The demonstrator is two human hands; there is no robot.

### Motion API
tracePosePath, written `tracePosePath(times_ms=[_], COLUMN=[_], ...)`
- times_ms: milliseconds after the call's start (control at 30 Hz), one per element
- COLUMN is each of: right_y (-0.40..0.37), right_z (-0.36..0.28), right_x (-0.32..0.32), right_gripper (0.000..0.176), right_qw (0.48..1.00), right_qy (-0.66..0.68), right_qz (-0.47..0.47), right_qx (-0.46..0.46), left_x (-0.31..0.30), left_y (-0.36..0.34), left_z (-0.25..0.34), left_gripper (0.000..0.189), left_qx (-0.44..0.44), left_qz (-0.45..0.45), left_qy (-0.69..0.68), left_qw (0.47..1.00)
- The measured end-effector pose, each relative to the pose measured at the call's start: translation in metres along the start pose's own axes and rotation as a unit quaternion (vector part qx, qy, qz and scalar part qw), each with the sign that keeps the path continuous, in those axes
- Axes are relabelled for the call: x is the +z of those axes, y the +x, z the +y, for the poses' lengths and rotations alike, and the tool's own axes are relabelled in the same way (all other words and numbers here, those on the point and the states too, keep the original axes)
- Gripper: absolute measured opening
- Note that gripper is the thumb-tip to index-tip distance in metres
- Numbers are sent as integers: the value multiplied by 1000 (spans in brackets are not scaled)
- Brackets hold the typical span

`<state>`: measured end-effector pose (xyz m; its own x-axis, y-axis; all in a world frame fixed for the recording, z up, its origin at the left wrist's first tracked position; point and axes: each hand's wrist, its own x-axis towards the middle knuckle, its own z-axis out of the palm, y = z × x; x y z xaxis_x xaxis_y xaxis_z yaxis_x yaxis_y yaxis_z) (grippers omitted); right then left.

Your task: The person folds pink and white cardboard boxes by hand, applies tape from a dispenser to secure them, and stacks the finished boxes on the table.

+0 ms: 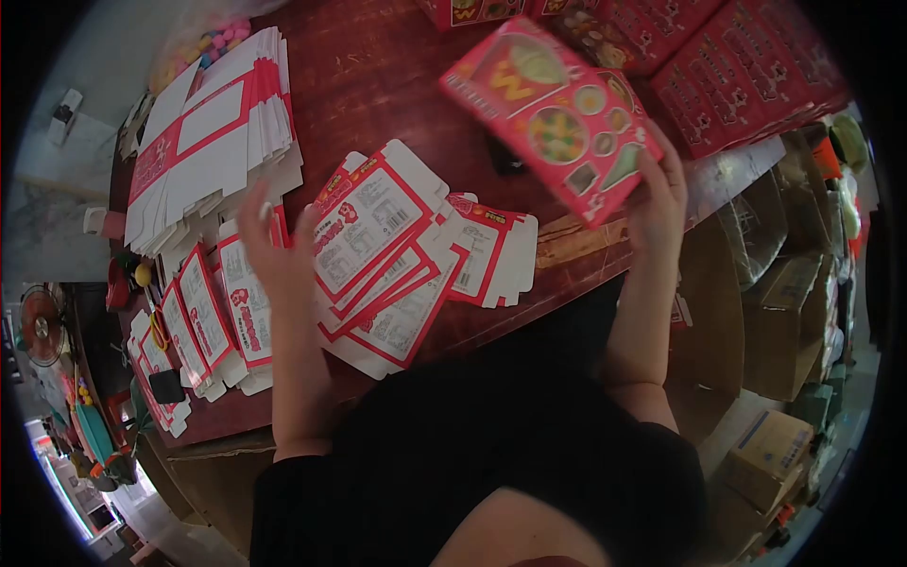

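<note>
My right hand (658, 198) grips the lower right edge of a pink box (557, 118) printed with pictures of food. The box is tilted and held above the dark red table. My left hand (276, 236) is apart from it, fingers spread and slightly blurred, with nothing seen in them. Beside that hand, flat printed cartons (373, 227) in white and red lie fanned out and overlapping. Several more flat cartons (203, 317) lie in a row at the near left. Behind my left hand is a tall stack of flat white and red cartons (213, 123).
Red packed boxes (746, 76) stand at the back right. Brown cardboard boxes (784, 293) are on the right, beyond the table edge. Scissors (157, 329) and a small black object (167, 386) lie at the left. A bag of colourful pieces (213, 47) is at the back left.
</note>
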<state>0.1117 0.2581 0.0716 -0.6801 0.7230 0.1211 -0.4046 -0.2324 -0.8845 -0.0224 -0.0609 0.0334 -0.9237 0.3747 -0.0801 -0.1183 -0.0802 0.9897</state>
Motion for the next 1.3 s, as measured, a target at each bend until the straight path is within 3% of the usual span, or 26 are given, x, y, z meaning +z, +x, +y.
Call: tracePosePath(times_ms=[100,167,233,267,300,333,433,533,633,667,733,767,800,833,867,933,967,1033,1067,1133,1167,1200,1300], right_y=[39,57,69,70,69,69,47,28,14,3,-23,-34,-44,-52,-58,-62,-60,-51,-47,-39,-36,-38,-44], right_z=[-15,-15,-5,-2,-2,-1,-15,-16,-2,7,30,39,47,49,51,67,69,83,84,94,99,98,114], right_x=[-62,-88,-109,-119,-121,-121,-92,-53,-34,-22,3,16,30,46,62,83,89,91,90,72,64,62,52], right_gripper=[36,36,35,34,34,33,33,31,27,29,44,55,66,74,83,89,86,85,66,51,44,29,27], right_qw=[995,994,993,941,834,678,695,774,794,837,950,950,943,937,927,935,933,931,947,947,944,946,948], right_qy=[-15,-49,-83,-306,-510,-683,-627,-538,-512,-450,-223,-209,-192,-189,-185,-100,-51,-132,-103,-75,-61,-34,-152], right_qz=[68,72,78,95,107,114,190,151,85,57,-35,-117,-198,-252,-305,-338,-355,-336,-302,-280,-270,-245,-228], right_qx=[-77,-59,-25,-105,-181,-246,-296,-297,-316,-304,-216,-202,-187,-153,-120,-29,29,43,44,135,180,212,163], left_x=[-98,-139,-144,-151,-156,-159,-143,-183,-162,-153,-130,-112,-102,-91,-70,-34,-10,23,30,38,44,46,56], left_y=[7,10,7,7,8,9,6,12,-4,-12,-24,-30,-31,-30,-28,-15,-9,2,7,11,12,14,19], left_z=[8,12,13,10,9,9,24,7,49,58,84,90,86,81,77,48,38,12,-2,-15,-23,-33,-63], left_gripper=[81,82,88,89,90,92,87,76,51,33,34,35,36,38,51,68,74,76,71,59,39,35,20], left_qx=[-41,-64,-60,-69,-78,-86,-155,-45,-113,-61,-28,-2,38,79,85,119,130,151,162,66,57,45,8], left_qz=[118,188,231,229,228,227,197,217,174,178,181,173,145,115,83,43,-14,-90,-107,-149,-144,-123,-46], left_qy=[299,483,559,564,569,575,538,563,469,451,442,319,268,216,172,166,111,74,92,21,13,32,71], left_qw=[946,853,794,790,786,781,805,796,858,872,878,932,952,966,978,978,985,982,977,986,988,991,996])
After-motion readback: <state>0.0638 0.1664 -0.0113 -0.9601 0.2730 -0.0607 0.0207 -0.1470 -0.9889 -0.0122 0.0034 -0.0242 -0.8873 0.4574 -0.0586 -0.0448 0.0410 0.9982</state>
